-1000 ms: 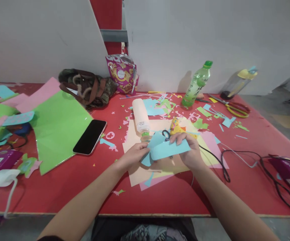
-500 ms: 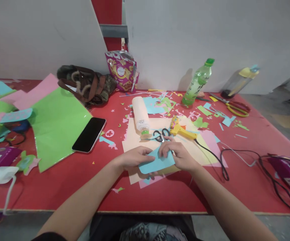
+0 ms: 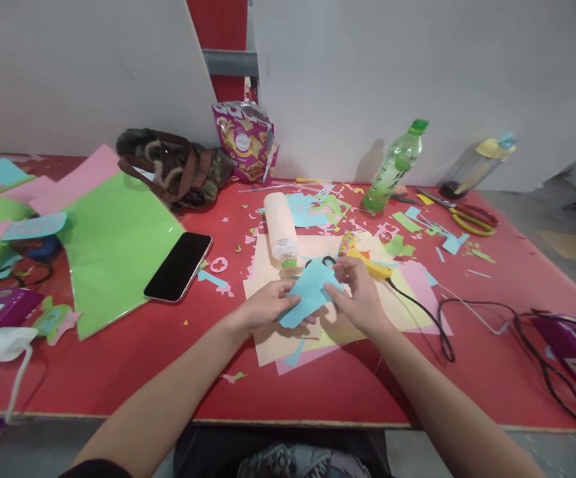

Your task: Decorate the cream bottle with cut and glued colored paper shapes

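You have lifted the light blue paper cut-out off the cream sheet again; half a second ago it lay flatter and nearer the bench's front edge. Your left hand pinches its lower left edge, and your right hand grips its right edge, both closed on it. It sits mid-bench, just in front of the black-handled scissors and the white glue bottle. You seem to be turning the piece, not cutting it.
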Available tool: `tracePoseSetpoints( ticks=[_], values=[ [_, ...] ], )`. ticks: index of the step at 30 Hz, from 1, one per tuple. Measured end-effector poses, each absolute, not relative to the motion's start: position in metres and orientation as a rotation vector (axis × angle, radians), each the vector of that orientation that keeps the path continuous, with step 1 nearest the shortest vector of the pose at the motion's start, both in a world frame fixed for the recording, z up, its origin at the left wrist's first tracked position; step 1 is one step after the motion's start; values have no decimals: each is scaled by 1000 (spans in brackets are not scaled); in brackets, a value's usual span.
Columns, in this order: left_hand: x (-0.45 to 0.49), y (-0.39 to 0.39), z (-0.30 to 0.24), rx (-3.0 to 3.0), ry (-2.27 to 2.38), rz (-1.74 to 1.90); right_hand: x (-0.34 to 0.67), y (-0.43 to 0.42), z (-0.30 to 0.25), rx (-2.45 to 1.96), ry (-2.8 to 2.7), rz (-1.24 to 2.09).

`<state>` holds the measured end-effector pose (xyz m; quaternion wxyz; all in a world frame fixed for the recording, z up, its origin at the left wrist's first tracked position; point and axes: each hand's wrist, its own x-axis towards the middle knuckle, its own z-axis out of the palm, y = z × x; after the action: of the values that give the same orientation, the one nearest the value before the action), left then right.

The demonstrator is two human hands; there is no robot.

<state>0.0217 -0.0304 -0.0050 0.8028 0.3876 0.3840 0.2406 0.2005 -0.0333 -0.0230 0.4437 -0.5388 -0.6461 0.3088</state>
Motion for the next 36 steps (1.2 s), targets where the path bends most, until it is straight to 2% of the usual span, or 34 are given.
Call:
tracePoseSetpoints(
  ticks=[5, 10, 16, 25, 30, 36],
  values=[
    [22, -31, -8, 924, 816, 499, 200, -34, -23, -1382, -1562, 963],
    [22, -33, -7, 1020, 790, 402, 201, -33, -22, -1473, -1556, 1004],
    [19, -29, -7, 1271, 824, 353, 200, -33, -23, -1382, -1569, 1077],
    [12, -20, -9, 1200, 1247, 749, 201, -32, -12, -1471, -1276, 923],
    [10, -18, -7, 1121, 1275, 944, 200, -32, -8, -1446, -1232, 925],
    [10, -18, -8, 1062, 1293, 983, 200, -33, -8, -1432, -1226, 962]
  ],
)
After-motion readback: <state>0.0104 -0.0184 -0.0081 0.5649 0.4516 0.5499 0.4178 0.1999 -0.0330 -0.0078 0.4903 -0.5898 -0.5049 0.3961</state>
